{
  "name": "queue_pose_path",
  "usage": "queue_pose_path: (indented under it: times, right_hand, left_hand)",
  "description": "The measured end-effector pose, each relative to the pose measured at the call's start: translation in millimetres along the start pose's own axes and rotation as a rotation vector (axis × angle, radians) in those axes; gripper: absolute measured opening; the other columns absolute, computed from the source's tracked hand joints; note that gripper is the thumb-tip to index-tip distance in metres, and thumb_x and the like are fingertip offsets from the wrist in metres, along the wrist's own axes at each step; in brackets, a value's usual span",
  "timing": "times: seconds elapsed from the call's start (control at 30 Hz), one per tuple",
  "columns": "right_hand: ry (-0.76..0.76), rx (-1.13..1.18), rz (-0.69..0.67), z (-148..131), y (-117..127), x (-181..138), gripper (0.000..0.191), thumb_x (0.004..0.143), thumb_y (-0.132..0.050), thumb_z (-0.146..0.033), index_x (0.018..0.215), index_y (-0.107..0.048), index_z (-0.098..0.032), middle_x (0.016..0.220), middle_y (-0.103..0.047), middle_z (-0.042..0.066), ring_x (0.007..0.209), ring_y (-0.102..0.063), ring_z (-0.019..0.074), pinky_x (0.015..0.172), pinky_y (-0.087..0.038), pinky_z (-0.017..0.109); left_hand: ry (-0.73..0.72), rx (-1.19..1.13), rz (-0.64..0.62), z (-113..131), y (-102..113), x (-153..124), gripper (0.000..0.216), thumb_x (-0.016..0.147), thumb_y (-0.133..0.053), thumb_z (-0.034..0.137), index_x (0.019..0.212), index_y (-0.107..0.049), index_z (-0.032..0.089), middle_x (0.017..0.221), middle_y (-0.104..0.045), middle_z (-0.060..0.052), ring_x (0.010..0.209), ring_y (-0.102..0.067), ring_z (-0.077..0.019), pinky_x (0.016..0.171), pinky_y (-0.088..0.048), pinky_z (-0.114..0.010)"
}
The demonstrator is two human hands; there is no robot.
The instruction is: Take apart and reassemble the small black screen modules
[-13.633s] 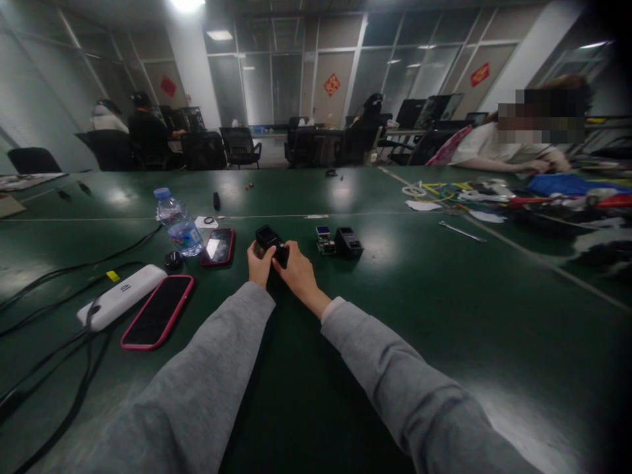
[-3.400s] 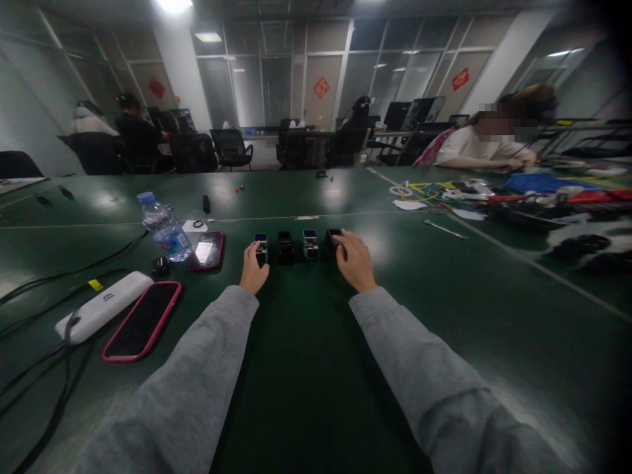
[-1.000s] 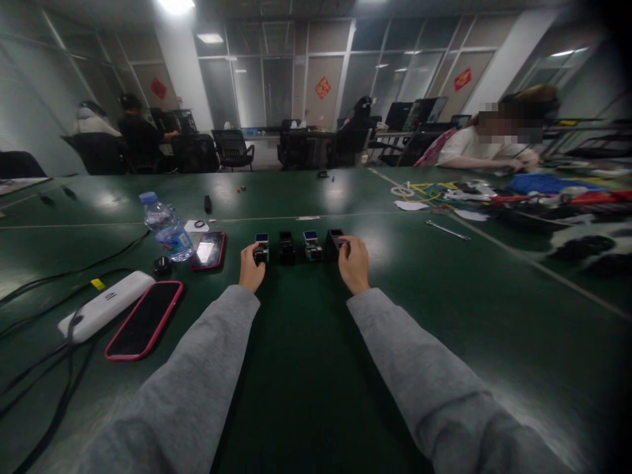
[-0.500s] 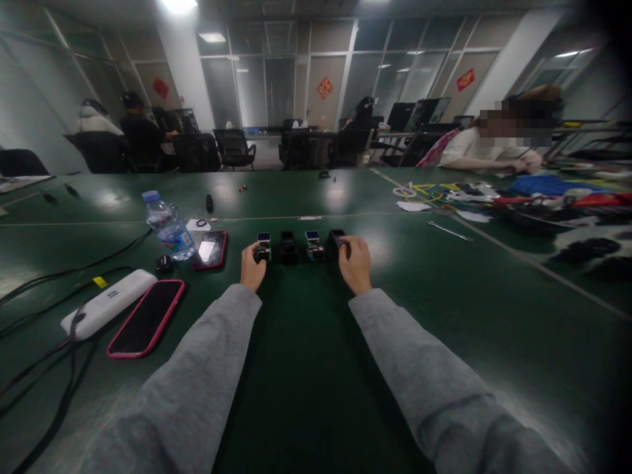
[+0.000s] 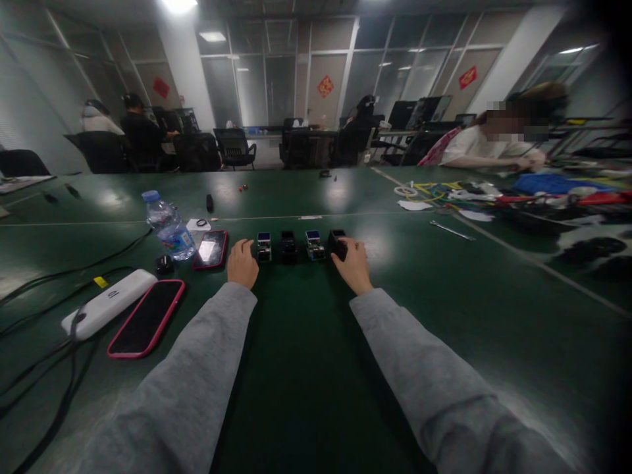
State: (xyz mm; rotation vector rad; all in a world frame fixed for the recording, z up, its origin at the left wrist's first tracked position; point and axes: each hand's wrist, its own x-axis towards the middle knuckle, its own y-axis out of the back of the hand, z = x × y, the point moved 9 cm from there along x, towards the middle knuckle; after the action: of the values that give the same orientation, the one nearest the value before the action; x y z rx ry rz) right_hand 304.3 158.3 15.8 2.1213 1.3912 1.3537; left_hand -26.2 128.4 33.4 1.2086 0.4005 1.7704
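Four small devices stand in a row on the green table. My left hand (image 5: 243, 264) is beside the leftmost one, a small circuit module with a screen (image 5: 264, 247); its fingers are loosely bent, apart from the module, and hold nothing. Right of that module stands a black case (image 5: 288, 245), then a second circuit module with a screen (image 5: 314, 244). At the right end of the row, my right hand (image 5: 353, 264) has its thumb and fingers around another black case (image 5: 337, 241), which rests on the table. The hand partly hides this case.
To the left lie a red-edged phone (image 5: 211, 250), a pink-edged phone (image 5: 147, 319), a white power bank (image 5: 111, 303) with black cables and a water bottle (image 5: 170, 227). At right are a wrench (image 5: 451, 230) and piled cables (image 5: 553, 194). A person (image 5: 474, 148) sits beyond.
My left hand has let go of the leftmost circuit module and moved slightly left. My right hand has shifted its thumb and fingers around the right-hand black case. The row stays in place.
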Motion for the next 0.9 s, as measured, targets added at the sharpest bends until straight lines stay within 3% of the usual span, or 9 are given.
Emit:
queue_pose_path:
  times: [0.17,0.6,0.9]
  right_hand:
    - [-0.01,-0.017,-0.018,-1,0,0,0.046,0.077,-0.062,-0.025,0.122,-0.052,-0.022,0.11,-0.046,0.012,0.102,-0.051,0.0305,0.081,-0.051,0.047]
    - [0.059,0.014,-0.037,-6,-5,0,0.05,0.079,-0.061,-0.024,0.127,-0.05,-0.019,0.113,-0.047,0.014,0.104,-0.051,0.0302,0.087,-0.049,0.047]
    - [-0.029,0.202,0.094,8,5,5,0.044,0.082,-0.058,-0.033,0.122,-0.052,-0.017,0.109,-0.056,0.013,0.099,-0.054,0.0268,0.09,-0.046,0.045]
  left_hand:
    - [0.078,0.068,-0.099,-19,-20,-5,0.042,0.076,-0.049,0.004,0.116,-0.056,0.012,0.122,-0.055,-0.019,0.122,-0.048,-0.0342,0.104,-0.038,-0.054]
    - [0.082,0.045,-0.129,-18,-25,-8,0.04,0.077,-0.046,0.006,0.116,-0.057,0.01,0.126,-0.054,-0.022,0.126,-0.044,-0.0338,0.107,-0.033,-0.054]
    - [0.074,0.044,-0.096,-19,-25,-8,0.041,0.077,-0.047,0.006,0.117,-0.057,0.011,0.123,-0.055,-0.021,0.124,-0.045,-0.0339,0.107,-0.033,-0.054]
